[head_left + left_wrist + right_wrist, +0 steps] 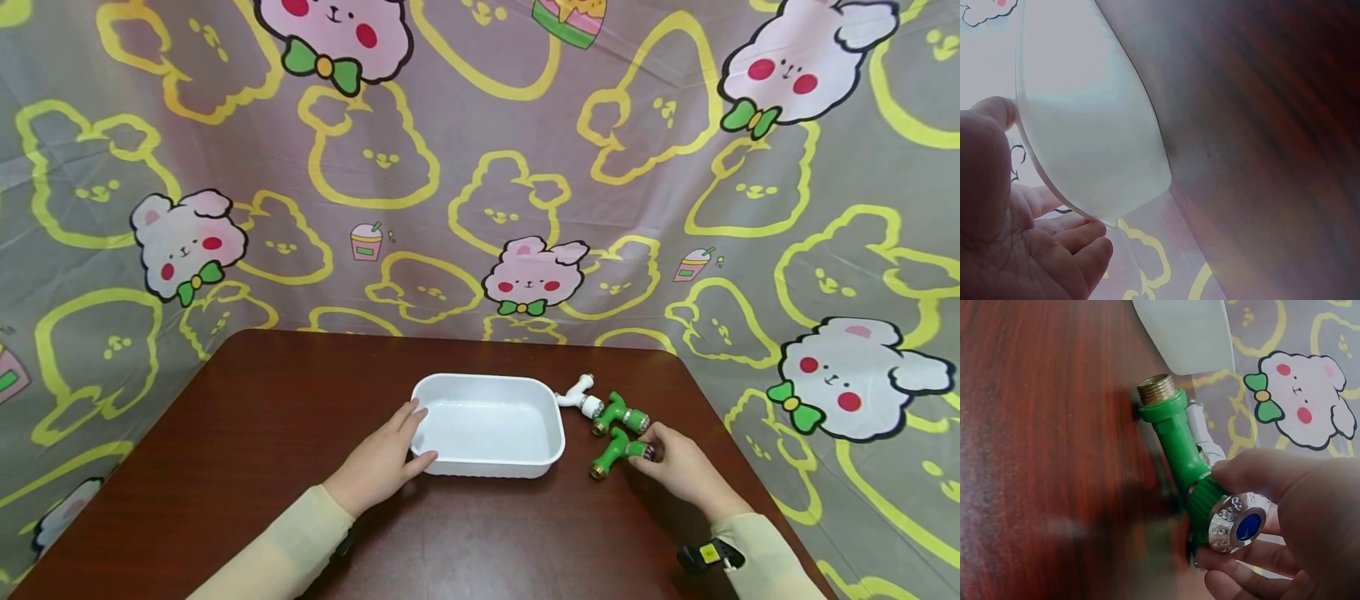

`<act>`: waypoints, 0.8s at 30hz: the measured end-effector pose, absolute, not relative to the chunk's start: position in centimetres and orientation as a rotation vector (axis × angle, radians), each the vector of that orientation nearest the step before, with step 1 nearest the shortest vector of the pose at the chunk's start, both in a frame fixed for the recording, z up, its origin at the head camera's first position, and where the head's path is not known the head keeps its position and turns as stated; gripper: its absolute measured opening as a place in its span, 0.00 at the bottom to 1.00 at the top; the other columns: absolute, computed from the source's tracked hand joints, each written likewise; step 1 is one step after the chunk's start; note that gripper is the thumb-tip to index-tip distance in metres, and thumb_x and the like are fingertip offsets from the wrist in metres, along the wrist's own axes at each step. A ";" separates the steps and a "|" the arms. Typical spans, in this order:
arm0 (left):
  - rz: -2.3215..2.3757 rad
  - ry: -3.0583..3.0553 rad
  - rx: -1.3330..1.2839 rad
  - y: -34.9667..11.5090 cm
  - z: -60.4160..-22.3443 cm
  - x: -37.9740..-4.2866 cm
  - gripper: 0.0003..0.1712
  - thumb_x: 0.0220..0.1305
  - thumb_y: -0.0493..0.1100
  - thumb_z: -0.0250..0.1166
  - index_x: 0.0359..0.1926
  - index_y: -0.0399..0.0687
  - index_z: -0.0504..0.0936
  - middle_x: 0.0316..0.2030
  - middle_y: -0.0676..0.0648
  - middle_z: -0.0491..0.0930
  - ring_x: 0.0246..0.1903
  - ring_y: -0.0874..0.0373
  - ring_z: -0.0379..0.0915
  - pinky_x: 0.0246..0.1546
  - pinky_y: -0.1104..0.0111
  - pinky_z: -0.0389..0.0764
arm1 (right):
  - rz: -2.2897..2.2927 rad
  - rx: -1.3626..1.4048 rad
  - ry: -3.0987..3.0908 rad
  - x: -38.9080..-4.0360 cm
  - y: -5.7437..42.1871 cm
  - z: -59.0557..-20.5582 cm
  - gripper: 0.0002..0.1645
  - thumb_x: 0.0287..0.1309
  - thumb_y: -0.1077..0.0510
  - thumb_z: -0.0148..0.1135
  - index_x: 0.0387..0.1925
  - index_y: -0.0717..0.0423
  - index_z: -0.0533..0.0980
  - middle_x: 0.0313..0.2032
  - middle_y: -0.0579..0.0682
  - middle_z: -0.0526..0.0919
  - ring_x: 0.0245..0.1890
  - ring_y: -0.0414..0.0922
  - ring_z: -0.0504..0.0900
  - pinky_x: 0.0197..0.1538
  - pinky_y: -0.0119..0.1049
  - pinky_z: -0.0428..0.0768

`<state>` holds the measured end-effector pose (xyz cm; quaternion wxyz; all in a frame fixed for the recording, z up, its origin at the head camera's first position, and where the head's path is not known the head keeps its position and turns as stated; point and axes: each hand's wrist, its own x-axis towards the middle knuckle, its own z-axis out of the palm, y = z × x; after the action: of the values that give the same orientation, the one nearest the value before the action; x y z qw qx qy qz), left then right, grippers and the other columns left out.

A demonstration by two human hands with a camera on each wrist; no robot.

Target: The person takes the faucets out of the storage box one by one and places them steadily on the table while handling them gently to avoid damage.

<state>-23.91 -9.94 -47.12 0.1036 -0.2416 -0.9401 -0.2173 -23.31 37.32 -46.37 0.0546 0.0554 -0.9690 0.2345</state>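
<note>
A white rectangular plastic basin (487,417) sits on the table. My left hand (380,460) rests at its front left corner, the fingertips over the left rim and the thumb over the front rim. In the left wrist view the loosely extended fingers (1082,240) touch the outside of the rim. On the right, my right hand (686,471) pinches a green angle valve (613,454) by its handle end. The right wrist view shows its silver knob (1238,522) with a blue centre and its brass threaded end (1157,389), which points away from the hand.
Just behind the held valve lies a second green angle valve (617,412). A white angle valve (579,396) lies beside the basin's right rim. Cartoon-printed cloth (420,192) hangs behind and along both sides of the dark red-brown table (300,400).
</note>
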 end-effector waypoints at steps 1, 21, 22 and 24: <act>-0.643 -2.767 -0.714 -9.9 -47.1 -23.9 0.40 0.70 0.53 0.68 0.71 0.32 0.69 0.73 0.29 0.64 0.68 0.36 0.71 0.61 0.50 0.78 | 0.715 0.167 -2.950 -23.3 37.3 -46.3 0.18 0.54 0.54 0.77 0.38 0.55 0.76 0.24 0.46 0.71 0.25 0.41 0.68 0.28 0.34 0.65; -0.609 -2.770 -0.717 -10.1 -46.8 -23.8 0.40 0.70 0.55 0.68 0.71 0.33 0.69 0.73 0.30 0.65 0.68 0.37 0.70 0.63 0.51 0.78 | 0.751 0.142 -3.101 -23.2 37.8 -46.3 0.23 0.52 0.54 0.79 0.39 0.55 0.73 0.31 0.48 0.79 0.30 0.43 0.72 0.34 0.39 0.71; -0.612 -2.775 -0.715 -10.1 -46.7 -23.8 0.39 0.70 0.55 0.68 0.71 0.33 0.69 0.73 0.30 0.65 0.69 0.37 0.70 0.63 0.51 0.77 | 0.751 0.145 -3.104 -23.2 37.8 -46.2 0.23 0.52 0.54 0.79 0.39 0.55 0.73 0.31 0.48 0.79 0.30 0.43 0.73 0.35 0.39 0.72; -0.614 -2.780 -0.715 -10.0 -46.7 -23.8 0.39 0.70 0.55 0.68 0.71 0.33 0.69 0.73 0.30 0.65 0.69 0.37 0.70 0.63 0.51 0.77 | 0.750 0.157 -3.106 -23.1 37.7 -46.2 0.23 0.52 0.54 0.79 0.40 0.56 0.72 0.32 0.48 0.79 0.31 0.43 0.73 0.35 0.39 0.72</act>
<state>-23.79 -10.03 -46.71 0.1031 -0.2421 -0.9420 -0.2082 -23.13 37.72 -46.19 -0.0290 0.0489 -0.9705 0.2344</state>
